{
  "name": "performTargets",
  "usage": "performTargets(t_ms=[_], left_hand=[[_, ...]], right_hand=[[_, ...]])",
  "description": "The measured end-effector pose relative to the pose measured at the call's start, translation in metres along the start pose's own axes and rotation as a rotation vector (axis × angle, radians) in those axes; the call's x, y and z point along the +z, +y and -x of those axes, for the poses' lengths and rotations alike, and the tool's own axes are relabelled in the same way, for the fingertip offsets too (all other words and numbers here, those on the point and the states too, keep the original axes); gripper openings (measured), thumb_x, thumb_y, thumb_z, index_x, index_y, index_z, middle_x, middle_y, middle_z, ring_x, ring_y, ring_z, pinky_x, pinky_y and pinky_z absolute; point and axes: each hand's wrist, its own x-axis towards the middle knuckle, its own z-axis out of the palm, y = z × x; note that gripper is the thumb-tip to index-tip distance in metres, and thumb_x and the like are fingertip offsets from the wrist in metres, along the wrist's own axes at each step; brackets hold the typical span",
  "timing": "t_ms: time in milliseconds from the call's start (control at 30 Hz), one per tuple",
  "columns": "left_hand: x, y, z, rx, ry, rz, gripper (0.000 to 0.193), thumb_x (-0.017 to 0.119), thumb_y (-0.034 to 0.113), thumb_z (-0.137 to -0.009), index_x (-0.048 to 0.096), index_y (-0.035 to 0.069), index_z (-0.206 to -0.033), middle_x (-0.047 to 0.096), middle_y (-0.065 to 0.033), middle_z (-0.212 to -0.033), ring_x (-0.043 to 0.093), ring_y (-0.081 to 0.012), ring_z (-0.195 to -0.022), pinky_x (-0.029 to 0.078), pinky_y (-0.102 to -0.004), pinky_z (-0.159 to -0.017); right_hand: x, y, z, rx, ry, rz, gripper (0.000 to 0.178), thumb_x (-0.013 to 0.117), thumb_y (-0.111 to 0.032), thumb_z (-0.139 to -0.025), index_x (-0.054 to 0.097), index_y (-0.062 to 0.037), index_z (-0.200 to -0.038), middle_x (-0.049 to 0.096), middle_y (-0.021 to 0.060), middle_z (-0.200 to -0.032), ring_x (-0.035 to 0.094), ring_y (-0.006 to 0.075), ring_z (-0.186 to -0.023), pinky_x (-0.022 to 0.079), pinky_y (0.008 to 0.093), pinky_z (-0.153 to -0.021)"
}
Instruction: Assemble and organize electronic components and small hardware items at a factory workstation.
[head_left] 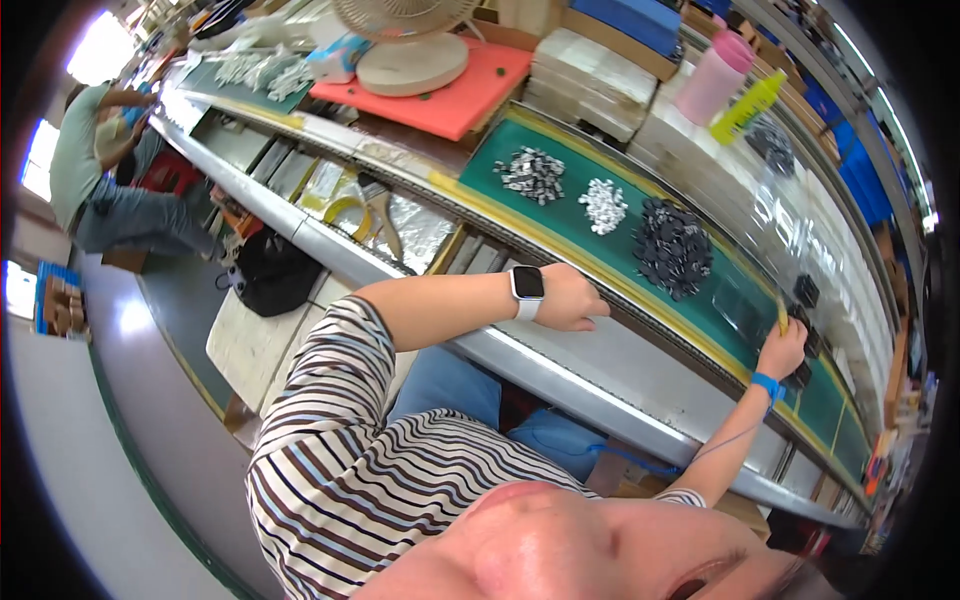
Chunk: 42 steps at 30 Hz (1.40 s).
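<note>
My left hand (570,298), with a white-strapped watch at the wrist, hovers at the near edge of the green work mat (480,178). Its fingers are loosely apart with nothing in them. To the right, my right hand (783,347), wearing a blue wrist strap (768,388), is closed around a slim yellow tool (783,316) whose exact kind I cannot make out. Small black blocks (806,291) are beside that hand. Between my hands, the mat bears a heap of black parts (673,248), a heap of white pieces (603,206) and a heap of silver-and-black pieces (531,175).
A fan (412,66) stands on a red board (470,105) at the back. A pink bottle (715,75) and a yellow-green bottle (748,106) top the wrapped stacks behind the mat. Tape and a brush (383,220) lie left. Another person (95,170) works far left.
</note>
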Motion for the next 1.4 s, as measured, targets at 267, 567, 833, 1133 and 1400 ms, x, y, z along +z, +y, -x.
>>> performTargets(t_ms=[267,567,833,1133,1400], left_hand=[[0.002,0.000,-0.006,0.040,0.008,-0.033,0.021,0.055,0.029,-0.076,0.056,0.010,-0.086,0.059,-0.0078,-0.070,0.059,-0.0268,-0.066,0.047,-0.0379,-0.056],[0.001,0.001,-0.001,0.068,0.070,-0.025,0.021,0.056,0.027,-0.075,0.056,0.006,-0.078,0.059,-0.0094,-0.069,0.059,-0.0283,-0.067,0.047,-0.0394,-0.057],[-0.002,0.002,0.000,0.055,0.053,-0.052,0.024,0.055,0.029,-0.076,0.058,0.006,-0.079,0.060,-0.0106,-0.068,0.059,-0.0292,-0.065,0.048,-0.0395,-0.057],[0.003,0.001,-0.001,0.057,0.018,-0.029,0.023,0.055,0.030,-0.076,0.058,0.007,-0.081,0.060,-0.0104,-0.070,0.059,-0.0296,-0.066,0.047,-0.0400,-0.058],[0.007,-0.002,-0.003,0.047,0.006,0.021,0.024,0.055,0.029,-0.075,0.058,0.007,-0.082,0.060,-0.0107,-0.071,0.059,-0.0297,-0.067,0.047,-0.0399,-0.058]], right_hand=[[-0.008,-0.026,0.001,0.264,0.082,-0.702,0.035,0.038,-0.028,-0.091,0.059,0.0001,-0.088,0.059,0.0102,-0.081,0.055,0.0221,-0.072,0.043,0.0310,-0.065],[-0.087,-0.179,0.017,-0.184,-0.201,-0.739,0.031,0.046,-0.025,-0.089,0.058,0.0015,-0.079,0.059,0.0130,-0.069,0.056,0.0261,-0.061,0.043,0.0335,-0.056],[-0.069,-0.178,0.030,-0.214,-0.241,-0.715,0.030,0.048,-0.024,-0.088,0.057,0.0015,-0.075,0.056,0.0154,-0.063,0.054,0.0317,-0.057,0.041,0.0369,-0.051],[-0.050,-0.168,0.031,-0.245,-0.300,-0.636,0.033,0.048,-0.026,-0.088,0.058,0.0020,-0.075,0.057,0.0156,-0.062,0.054,0.0318,-0.056,0.041,0.0370,-0.050],[-0.053,-0.168,0.027,-0.193,-0.315,-0.656,0.032,0.049,-0.027,-0.087,0.058,0.0030,-0.078,0.058,0.0166,-0.065,0.055,0.0311,-0.057,0.042,0.0358,-0.052]])
